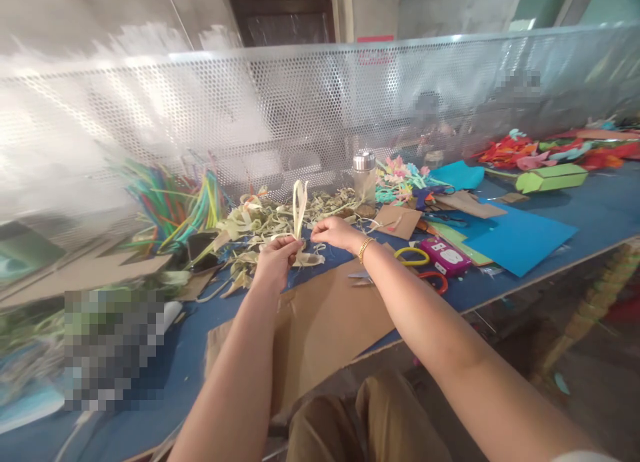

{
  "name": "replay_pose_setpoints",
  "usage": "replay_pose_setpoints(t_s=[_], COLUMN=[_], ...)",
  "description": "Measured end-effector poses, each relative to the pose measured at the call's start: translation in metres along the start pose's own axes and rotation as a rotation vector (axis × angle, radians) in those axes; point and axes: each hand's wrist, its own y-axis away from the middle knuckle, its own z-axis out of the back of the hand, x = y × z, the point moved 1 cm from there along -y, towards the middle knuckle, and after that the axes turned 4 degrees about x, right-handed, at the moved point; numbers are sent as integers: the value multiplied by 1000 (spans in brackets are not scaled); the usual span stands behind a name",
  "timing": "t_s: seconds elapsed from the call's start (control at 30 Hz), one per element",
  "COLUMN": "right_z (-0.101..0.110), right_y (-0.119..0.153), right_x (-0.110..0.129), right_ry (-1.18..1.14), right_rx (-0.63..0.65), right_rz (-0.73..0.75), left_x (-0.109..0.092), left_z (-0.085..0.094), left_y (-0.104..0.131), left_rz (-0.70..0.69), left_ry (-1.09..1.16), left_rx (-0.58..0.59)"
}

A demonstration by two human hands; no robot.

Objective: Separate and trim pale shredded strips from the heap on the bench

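Note:
My left hand (276, 261) is closed in a pinch on the lower end of a pale, looped strip of dried husk (299, 205), which stands upright above the fingers. Just to its right, my right hand (336, 233) has its fingertips pinched together. Whatever may be between them is too small to make out. Behind both hands lies a heap of dried husk pieces (250, 223). A sheet of brown cardboard (327, 329) lies beneath my forearms. Beside my right forearm are scissors with yellow handles (414, 256) and red handles (440, 283), partly hidden by the arm.
On the blue table (187, 362), a purple box (449, 257), blue paper (523, 235) and a green paper prism (550, 179) lie rightward. A metal-lidded bottle (365, 179) stands behind the hands. Colourful pipe cleaners (173, 205) stand left. A perforated metal screen (300, 102) borders the back.

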Motion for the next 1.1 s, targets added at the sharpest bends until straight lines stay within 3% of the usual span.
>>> replay_pose_setpoints(t_s=[0.17,0.3,0.37,0.47,0.57,0.7,0.8,0.9,1.0,1.1], right_z=[23,51,60,63,59,59,71,84,82,56], right_y=[5,37,65,114,154,171,169,171,184,202], right_x=[25,67,77,70,46,22,22,27,31,33], right_ry=[360,795,978,1160,1238,1257,1196,989,484,-278], right_rx=[-27,188,224,267,272,289,314,327,310,301], right_rz=[-128,-153,-212,-313,-327,-266,-235,-291,-434,-512], left_x=[1,1,2,4,6,8,8,6,4,2], left_z=[1,2,3,3,4,5,5,6,5,4], left_y=[-1,0,-1,-3,-5,-5,-2,0,1,1], left_rz=[-21,-52,-66,-70,-58,-47,-43,-41,-48,-84], left_ry=[-68,-162,-188,-187,-176,-174,-172,-180,-196,-221], left_rx=[-61,-121,-118,-99,-98,-94,-99,-107,-121,-142])
